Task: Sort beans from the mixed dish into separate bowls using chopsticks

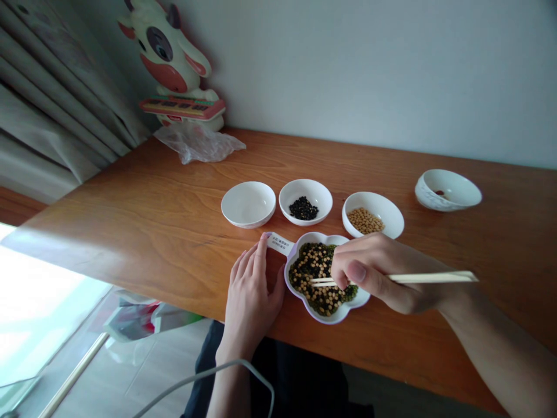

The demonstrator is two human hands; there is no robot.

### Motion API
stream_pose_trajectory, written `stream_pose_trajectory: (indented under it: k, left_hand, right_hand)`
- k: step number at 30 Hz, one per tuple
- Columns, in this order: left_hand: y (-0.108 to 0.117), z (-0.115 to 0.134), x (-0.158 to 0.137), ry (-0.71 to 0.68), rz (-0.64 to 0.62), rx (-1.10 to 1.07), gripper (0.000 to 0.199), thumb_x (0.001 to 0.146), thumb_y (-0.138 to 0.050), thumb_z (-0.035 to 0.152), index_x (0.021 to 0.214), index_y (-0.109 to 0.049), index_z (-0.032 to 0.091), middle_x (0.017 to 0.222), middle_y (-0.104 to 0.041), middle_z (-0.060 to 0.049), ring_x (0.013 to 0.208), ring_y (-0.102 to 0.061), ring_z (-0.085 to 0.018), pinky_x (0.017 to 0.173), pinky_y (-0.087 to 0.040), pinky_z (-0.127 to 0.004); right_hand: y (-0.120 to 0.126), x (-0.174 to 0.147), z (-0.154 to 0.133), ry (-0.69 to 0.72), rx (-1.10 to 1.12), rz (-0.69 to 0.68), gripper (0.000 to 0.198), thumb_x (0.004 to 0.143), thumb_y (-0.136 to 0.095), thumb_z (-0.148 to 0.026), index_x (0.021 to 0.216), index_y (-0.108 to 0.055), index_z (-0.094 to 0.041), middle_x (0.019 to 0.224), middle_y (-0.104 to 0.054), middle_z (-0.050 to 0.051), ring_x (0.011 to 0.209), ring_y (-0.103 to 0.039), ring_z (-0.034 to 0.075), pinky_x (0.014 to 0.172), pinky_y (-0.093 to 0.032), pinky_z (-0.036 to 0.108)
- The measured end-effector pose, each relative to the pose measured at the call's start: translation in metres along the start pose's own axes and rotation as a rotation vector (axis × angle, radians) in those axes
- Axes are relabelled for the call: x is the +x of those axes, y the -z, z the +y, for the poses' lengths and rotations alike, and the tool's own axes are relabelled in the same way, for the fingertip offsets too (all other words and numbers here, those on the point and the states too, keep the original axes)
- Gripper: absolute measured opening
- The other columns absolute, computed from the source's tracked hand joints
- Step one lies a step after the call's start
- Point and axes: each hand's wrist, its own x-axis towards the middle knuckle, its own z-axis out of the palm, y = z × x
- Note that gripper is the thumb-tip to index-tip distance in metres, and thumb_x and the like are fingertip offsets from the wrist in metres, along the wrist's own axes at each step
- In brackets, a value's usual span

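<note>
My right hand [378, 270] grips a pair of pale chopsticks [430, 277]; their tips dip among the beans in a flower-shaped dish [333, 318]. The dish is white with a purple rim, and mixed dark, green and tan beans [317, 273] cover its bottom. Part of the dish is hidden behind my right hand. Fingers stretched out, my left hand [256, 290] lies on the table at the dish's left side, a fingertip by the labelled handle [279, 244]. Whether it presses on the handle I cannot tell.
Behind the dish stand a bare white bowl [248, 206], a bowl of black beans [306, 188] and a bowl of soybeans [391, 215]. Another bowl [461, 194] with something reddish-brown is at the right. A cow toy [174, 69] and plastic bag [202, 145] are far left. A grey cable [195, 374] crosses my left forearm.
</note>
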Motion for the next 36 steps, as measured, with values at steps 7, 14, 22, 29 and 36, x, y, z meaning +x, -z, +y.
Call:
stream_pose_trajectory:
  k: [7, 14, 22, 29, 36]
  left_hand:
    - [0.0014, 0.0012, 0.0003, 0.004, -0.004, 0.007, 0.079, 0.098, -0.062, 0.03, 0.166, -0.024, 0.021, 0.148, -0.061, -0.017, 0.139, -0.057, -0.035, 0.116, -0.046, -0.056]
    - [0.0007, 0.0003, 0.0009, 0.006, -0.006, 0.007, 0.081, 0.097, -0.064, 0.03, 0.167, -0.023, 0.02, 0.148, -0.061, -0.017, 0.139, -0.057, -0.034, 0.117, -0.046, -0.056]
    - [0.0008, 0.0011, 0.0002, 0.003, -0.006, 0.007, 0.08, 0.097, -0.063, 0.03, 0.166, -0.024, 0.02, 0.148, -0.061, -0.017, 0.138, -0.057, -0.034, 0.117, -0.046, -0.055]
    - [0.0002, 0.0003, 0.0007, -0.007, 0.001, 0.011, 0.08, 0.097, -0.064, 0.03, 0.166, -0.025, 0.018, 0.147, -0.062, -0.017, 0.138, -0.057, -0.034, 0.117, -0.046, -0.055]
    - [-0.0005, -0.0008, 0.0005, -0.005, 0.004, 0.02, 0.082, 0.096, -0.064, 0.03, 0.166, -0.024, 0.02, 0.146, -0.062, -0.017, 0.137, -0.058, -0.035, 0.116, -0.047, -0.056]
  right_hand:
    - [0.0026, 0.0011, -0.0051, 0.001, -0.025, -0.016, 0.058, 0.112, -0.028, -0.053, 0.083, -0.062, -0.016, 0.076, -0.06, 0.004, 0.07, -0.049, 0.014, 0.069, -0.033, 0.031]
    - [-0.0004, 0.0002, -0.0025, -0.034, -0.017, -0.009, 0.061, 0.113, -0.025, -0.054, 0.086, -0.063, -0.015, 0.078, -0.06, 0.005, 0.07, -0.051, 0.015, 0.068, -0.034, 0.031]
    - [0.0043, 0.003, -0.008, -0.049, -0.013, -0.033, 0.071, 0.111, -0.018, -0.062, 0.084, -0.063, -0.014, 0.078, -0.062, 0.006, 0.071, -0.054, 0.015, 0.069, -0.037, 0.032]
    - [-0.0005, -0.0017, -0.0007, -0.067, 0.02, 0.019, 0.066, 0.111, -0.025, -0.058, 0.082, -0.064, -0.014, 0.076, -0.062, 0.005, 0.068, -0.052, 0.013, 0.065, -0.037, 0.03]
    - [0.0002, -0.002, -0.001, -0.086, 0.036, 0.039, 0.065, 0.111, -0.026, -0.059, 0.08, -0.063, -0.015, 0.075, -0.062, 0.003, 0.066, -0.053, 0.012, 0.064, -0.038, 0.028]
